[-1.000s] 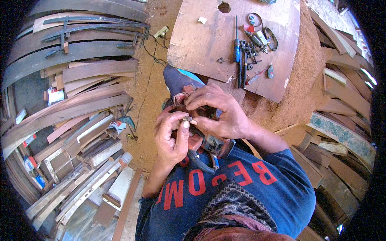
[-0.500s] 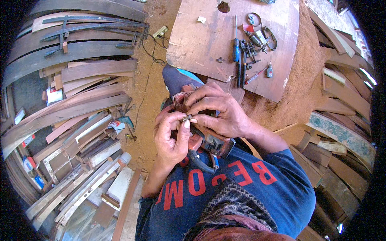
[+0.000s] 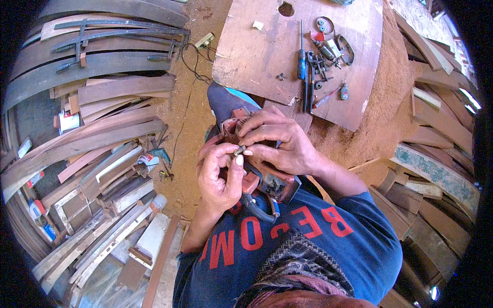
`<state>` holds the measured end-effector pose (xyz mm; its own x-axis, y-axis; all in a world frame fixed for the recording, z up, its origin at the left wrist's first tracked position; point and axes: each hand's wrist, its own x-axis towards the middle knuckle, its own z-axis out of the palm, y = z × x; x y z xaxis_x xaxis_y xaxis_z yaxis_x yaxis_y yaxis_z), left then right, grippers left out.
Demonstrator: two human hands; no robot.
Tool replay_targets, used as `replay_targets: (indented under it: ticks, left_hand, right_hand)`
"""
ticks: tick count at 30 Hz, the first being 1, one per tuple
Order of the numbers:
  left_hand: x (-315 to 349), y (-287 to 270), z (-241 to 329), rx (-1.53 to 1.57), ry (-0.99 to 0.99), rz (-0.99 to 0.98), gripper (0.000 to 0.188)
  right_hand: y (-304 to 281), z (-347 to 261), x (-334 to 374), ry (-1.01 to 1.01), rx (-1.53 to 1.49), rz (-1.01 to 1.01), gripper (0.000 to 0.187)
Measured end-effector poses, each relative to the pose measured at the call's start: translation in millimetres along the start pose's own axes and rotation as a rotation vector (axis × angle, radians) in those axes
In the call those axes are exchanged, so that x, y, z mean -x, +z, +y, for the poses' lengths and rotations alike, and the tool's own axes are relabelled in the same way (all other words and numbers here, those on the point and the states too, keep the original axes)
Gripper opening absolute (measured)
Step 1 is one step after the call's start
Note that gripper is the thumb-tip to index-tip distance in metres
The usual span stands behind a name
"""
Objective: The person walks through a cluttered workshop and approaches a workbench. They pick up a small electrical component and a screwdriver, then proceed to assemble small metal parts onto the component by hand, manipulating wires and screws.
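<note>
A small brassy-dark metal piece sits between the fingertips of both my hands; its exact kind is too small to make out. My left hand pinches it between thumb and forefinger. From the other side, the thumb and fingers of my right hand close on it, the knuckles bent. Under both hands a worn red power tool rests on my lap, partly covered by my fingers. Its black cord sleeve curves toward my shirt.
Ahead lies a wooden board with a blue-handled screwdriver, metal tool parts, a red screwdriver and a small bottle. Sawdust is heaped beside it. Timber planks are stacked left, more boards right.
The small metal piece has turned slightly between my fingertips, and my left thumb has shifted a little. Both hands otherwise stay in place over the power tool.
</note>
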<state>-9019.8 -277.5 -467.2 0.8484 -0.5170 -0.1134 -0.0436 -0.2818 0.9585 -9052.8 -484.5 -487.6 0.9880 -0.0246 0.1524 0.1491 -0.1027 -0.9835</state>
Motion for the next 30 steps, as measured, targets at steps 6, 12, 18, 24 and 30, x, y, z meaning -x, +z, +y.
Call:
replay_targets:
  ticks: [6,12,18,24,30]
  left_hand:
    - [-1,-1,3,0.016,-0.018,-0.025,0.02]
    - [-1,-5,-1,-0.112,0.043,-0.032,0.019]
    - [-2,2,8,0.005,-0.084,0.017,0.016]
    - [-15,-9,17,-0.311,0.131,-0.161,0.019]
    - [-30,1,25,-0.485,0.44,-0.378,0.015]
  right_hand:
    - [1,-2,1,-0.036,0.038,0.023,0.019]
    - [0,2,0,-0.088,0.065,0.002,0.018]
    - [-2,-2,-1,-0.124,0.114,0.036,0.017]
    - [-6,8,2,-0.04,0.071,0.134,0.012]
    - [10,17,21,0.248,-0.184,0.316,0.013]
